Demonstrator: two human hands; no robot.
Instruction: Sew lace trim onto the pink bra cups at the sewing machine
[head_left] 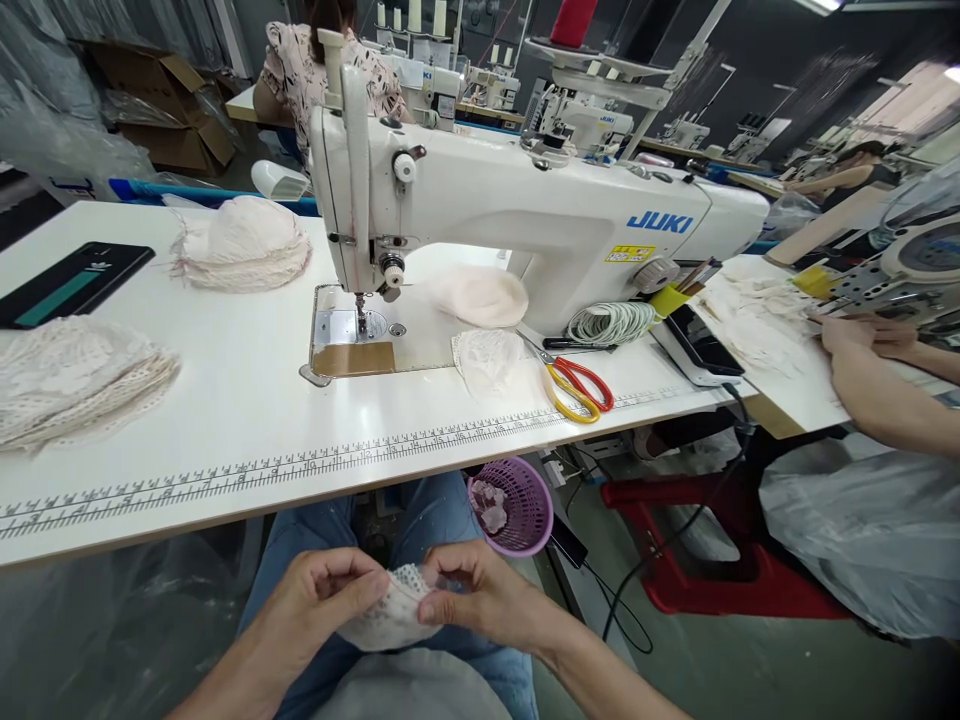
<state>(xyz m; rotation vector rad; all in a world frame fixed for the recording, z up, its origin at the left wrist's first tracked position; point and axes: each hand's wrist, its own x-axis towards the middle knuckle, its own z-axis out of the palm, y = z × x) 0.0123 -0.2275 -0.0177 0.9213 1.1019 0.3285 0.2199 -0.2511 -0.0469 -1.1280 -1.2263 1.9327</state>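
Note:
Above my lap, a small white lace bra cup (391, 612) is stretched between both hands. My left hand (322, 610) pinches its left edge between thumb and fingers. The right edge is gripped the same way by my right hand (480, 600). On the table in front stands a white sewing machine (517, 190), its presser foot (361, 318) over the metal plate with no fabric under it. A beige molded cup (491, 297) and a white lace piece (491, 362) lie beside it, near scissors (574, 385) with red and yellow handles.
Stacks of lace pieces (82, 385) and cups (244, 245) sit on the left, around a dark phone (75, 280). A purple basket (525, 510) with scraps stands below the table (247, 420). At right, a co-worker's hands (862, 345) work by another machine, near a red stool (720, 570).

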